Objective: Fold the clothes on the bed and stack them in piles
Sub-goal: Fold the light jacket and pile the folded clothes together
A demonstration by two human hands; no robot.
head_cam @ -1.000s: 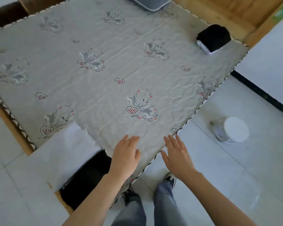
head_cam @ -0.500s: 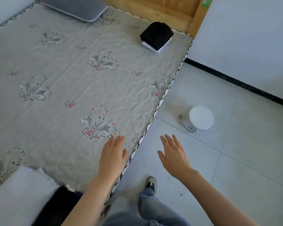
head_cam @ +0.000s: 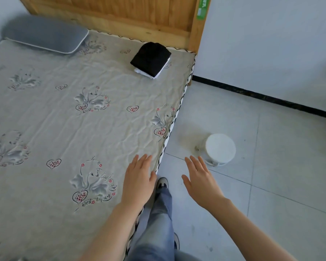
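— Up at the far right corner of the bed (head_cam: 45, 119), what is that dark bundle?

— A small pile of folded clothes (head_cam: 151, 60): a black piece on top, with white cloth showing under its near edge. It lies on the sheet just short of the wooden headboard (head_cam: 120, 14) and near the bed's right edge.

— Is either hand on it?

— No, both are well apart from it, down at the near side. The left hand (head_cam: 138, 182) is over the right edge of the bed, palm down, fingers straight and together, its grip loose with nothing in it. Whether it rests on the sheet or only hangs above it I cannot tell.

— And the other hand?

— The right hand (head_cam: 200, 180) is out over the floor (head_cam: 271, 185), fingers spread a little and pointing away from the person, its grip wide and holding nothing.

— What else lies on the bed?

— A grey pillow (head_cam: 45, 35) at the far left, against the headboard. The sheet is pale grey and creased, printed with swans and red hearts, with a black and white trim (head_cam: 174, 119) along its right edge.

— And beside the bed?

— Pale tiles, with a white round container (head_cam: 219, 149) standing near the right hand's fingertips. The person's legs in blue jeans (head_cam: 158, 223) and a shoe (head_cam: 162, 182) show between the two arms, close to the bed's edge. A white wall with a dark skirting strip (head_cam: 262, 96) runs along the far right.
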